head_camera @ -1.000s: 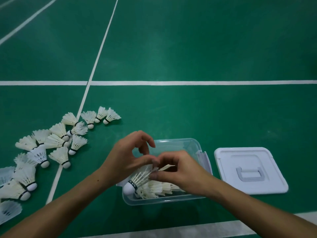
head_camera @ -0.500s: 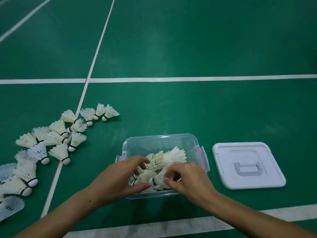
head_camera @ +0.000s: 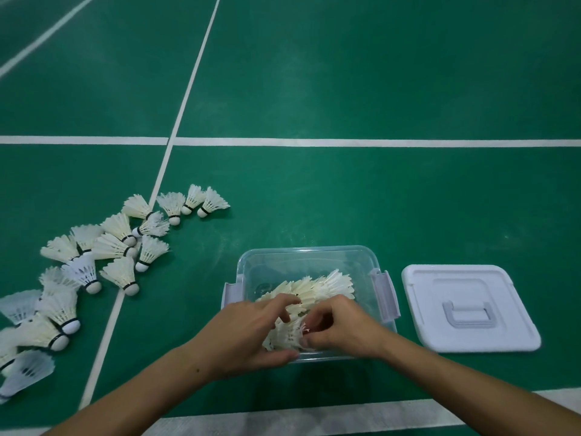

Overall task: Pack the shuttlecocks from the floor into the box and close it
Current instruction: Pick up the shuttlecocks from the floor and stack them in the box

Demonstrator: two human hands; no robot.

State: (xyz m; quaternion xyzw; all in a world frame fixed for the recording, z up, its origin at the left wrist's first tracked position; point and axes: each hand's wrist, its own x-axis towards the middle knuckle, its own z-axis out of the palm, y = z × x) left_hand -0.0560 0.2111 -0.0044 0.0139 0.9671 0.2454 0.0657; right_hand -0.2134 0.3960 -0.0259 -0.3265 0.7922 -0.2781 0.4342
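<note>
Now both hands, left hand (head_camera: 248,333) and right hand (head_camera: 341,327), curl fingers round shuttlecocks (head_camera: 287,336) inside the box (head_camera: 361,256).

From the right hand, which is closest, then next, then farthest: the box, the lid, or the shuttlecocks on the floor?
From the right hand:
1. Box: the hand is inside it.
2. Lid: on the floor to its right.
3. Shuttlecocks on the floor: far left.
</note>
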